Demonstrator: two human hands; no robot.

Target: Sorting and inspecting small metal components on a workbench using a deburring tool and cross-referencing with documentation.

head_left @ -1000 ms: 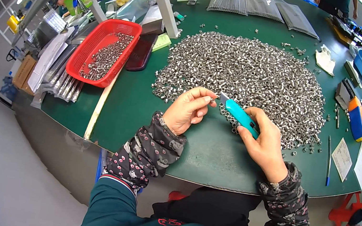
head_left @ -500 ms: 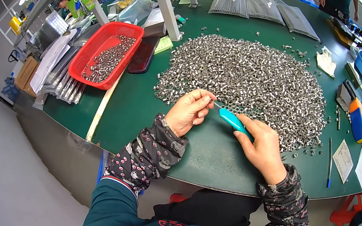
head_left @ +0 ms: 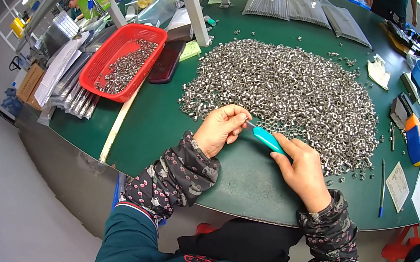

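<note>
Fingers of the right hand (head_left: 301, 172) clamp a teal knife (head_left: 269, 140) aimed toward ten o'clock at the left hand (head_left: 218, 130), pinched on what I cannot tell

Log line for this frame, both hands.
left hand: pinched, contents unclear | right hand: holds teal knife, blade toward left hand | beyond: pile of metal rings
</note>
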